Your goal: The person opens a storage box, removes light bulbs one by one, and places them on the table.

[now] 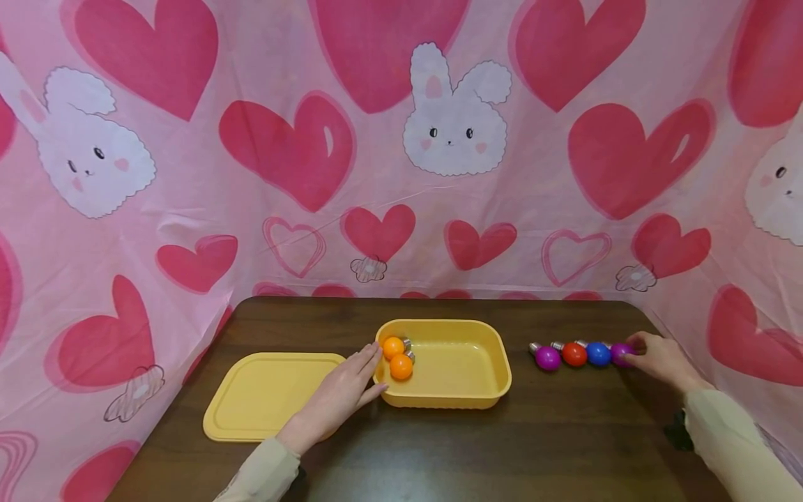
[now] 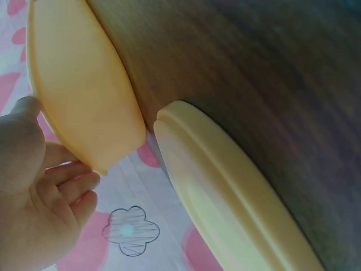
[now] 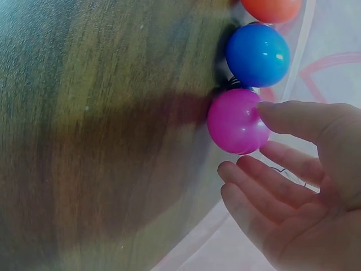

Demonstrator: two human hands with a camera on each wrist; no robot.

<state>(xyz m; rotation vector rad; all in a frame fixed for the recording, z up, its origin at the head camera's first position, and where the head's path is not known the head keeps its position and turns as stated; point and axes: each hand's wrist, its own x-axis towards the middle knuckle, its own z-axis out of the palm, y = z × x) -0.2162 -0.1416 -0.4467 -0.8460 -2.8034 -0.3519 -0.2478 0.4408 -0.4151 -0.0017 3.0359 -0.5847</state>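
My left hand (image 1: 341, 390) rests along the left end of a yellow plastic container (image 1: 452, 402), fingers straight against its rim. Inside lie two orange light bulbs (image 1: 401, 367), at the container's left end. The left wrist view shows the fingertips at the rim of the container (image 2: 84, 84). Over on the right, my right hand (image 1: 665, 359) pinches the rightmost purple light bulb (image 3: 237, 121) between thumb and index finger, the other fingers loosely bent. That bulb is beside a blue light bulb (image 1: 599, 353), in a row with a red bulb (image 1: 574, 354) and another purple bulb (image 1: 548, 358).
A yellow lid (image 1: 270, 397) lies flat on the dark wooden table (image 1: 502, 453), left of the container and partly behind my left hand. Pink cloth (image 1: 389, 160) with hearts and rabbits hangs behind and at both sides of the table.
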